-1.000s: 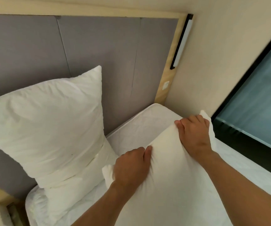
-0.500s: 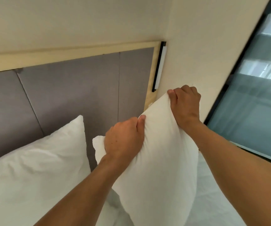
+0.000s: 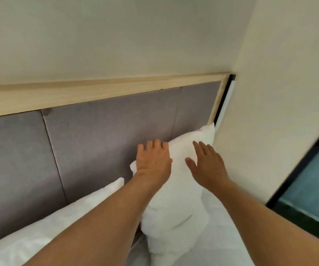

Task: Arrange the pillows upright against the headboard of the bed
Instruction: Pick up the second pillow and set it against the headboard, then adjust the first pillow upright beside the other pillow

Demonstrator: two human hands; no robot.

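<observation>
A white pillow (image 3: 176,204) stands upright against the grey padded headboard (image 3: 101,139) at the bed's right end, its top corner reaching the wooden frame edge. My left hand (image 3: 152,160) lies flat on the pillow's upper left part, fingers spread. My right hand (image 3: 206,166) hovers at or rests on its upper right face, fingers apart, holding nothing. A second white pillow (image 3: 45,229) leans against the headboard at the lower left, partly hidden by my left forearm.
The headboard has a light wooden frame (image 3: 97,89) along its top. A cream wall (image 3: 279,93) juts out on the right, with a dark-framed glass panel (image 3: 312,189) beside the bed. The white mattress (image 3: 225,237) shows below the right pillow.
Both hands carried the pillow from the mattress up to the headboard, then let go of its top edge. They now lie open against its face.
</observation>
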